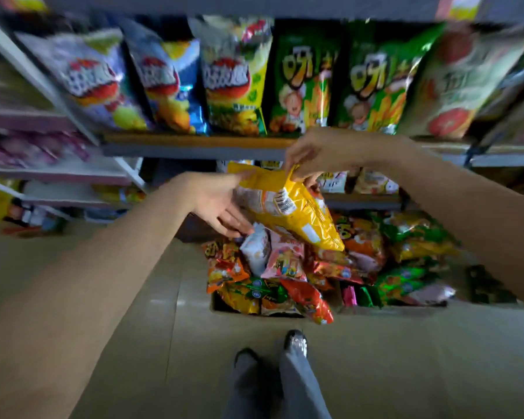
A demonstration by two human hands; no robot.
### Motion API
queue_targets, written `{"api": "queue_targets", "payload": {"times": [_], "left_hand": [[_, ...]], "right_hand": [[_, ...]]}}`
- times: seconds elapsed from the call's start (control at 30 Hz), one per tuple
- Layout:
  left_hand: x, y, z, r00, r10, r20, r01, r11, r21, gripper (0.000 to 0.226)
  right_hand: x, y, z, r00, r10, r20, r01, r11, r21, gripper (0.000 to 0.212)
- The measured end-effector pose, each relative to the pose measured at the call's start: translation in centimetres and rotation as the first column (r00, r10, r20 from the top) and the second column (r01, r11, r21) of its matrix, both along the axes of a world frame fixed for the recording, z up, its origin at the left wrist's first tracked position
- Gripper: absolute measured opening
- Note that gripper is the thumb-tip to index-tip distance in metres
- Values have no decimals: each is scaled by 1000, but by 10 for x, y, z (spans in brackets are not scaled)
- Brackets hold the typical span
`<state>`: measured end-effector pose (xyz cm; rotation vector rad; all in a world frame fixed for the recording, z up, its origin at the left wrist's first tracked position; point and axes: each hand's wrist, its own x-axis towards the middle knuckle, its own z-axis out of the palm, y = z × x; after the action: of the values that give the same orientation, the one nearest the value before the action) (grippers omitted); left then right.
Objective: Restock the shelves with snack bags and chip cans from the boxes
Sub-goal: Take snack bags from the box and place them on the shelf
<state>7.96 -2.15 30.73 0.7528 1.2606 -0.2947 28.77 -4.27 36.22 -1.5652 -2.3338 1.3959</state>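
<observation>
A yellow snack bag (pixel 288 207) hangs tilted above the cardboard box (pixel 360 311), its back with a barcode facing me. My right hand (pixel 318 154) pinches the bag's top edge from above. My left hand (pixel 218 204) lies open beside the bag's left side, fingers straight and touching or nearly touching its lower edge. The box is heaped with small snack bags (pixel 285 264) in orange, pink, green and white. Behind my hands, the shelf (pixel 194 146) carries a row of large standing chip bags (pixel 233 77).
A lower shelf (pixel 366 202) behind the box holds a few small packets. More shelving (pixel 52 173) with purple and yellow goods runs along the left. My feet (pixel 273 349) stand on the floor just in front of the box.
</observation>
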Motion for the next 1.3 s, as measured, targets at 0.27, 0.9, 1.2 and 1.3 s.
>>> {"api": "queue_targets", "payload": {"times": [0.27, 0.9, 1.2, 1.3], "left_hand": [[-26, -41, 207, 971, 42, 237, -140, 900, 413, 36], [86, 4, 259, 913, -24, 408, -328, 552, 767, 42], [154, 71, 242, 910, 2, 415, -365, 481, 797, 53], [171, 90, 233, 914, 53, 402, -389, 397, 831, 35]], "right_hand": [[-104, -58, 215, 794, 199, 575, -533, 683, 500, 22], [22, -37, 206, 640, -680, -359, 767, 533, 358, 116], [137, 43, 209, 356, -786, -506, 931, 251, 265, 104], [160, 77, 207, 252, -810, -530, 949, 100, 299, 102]]}}
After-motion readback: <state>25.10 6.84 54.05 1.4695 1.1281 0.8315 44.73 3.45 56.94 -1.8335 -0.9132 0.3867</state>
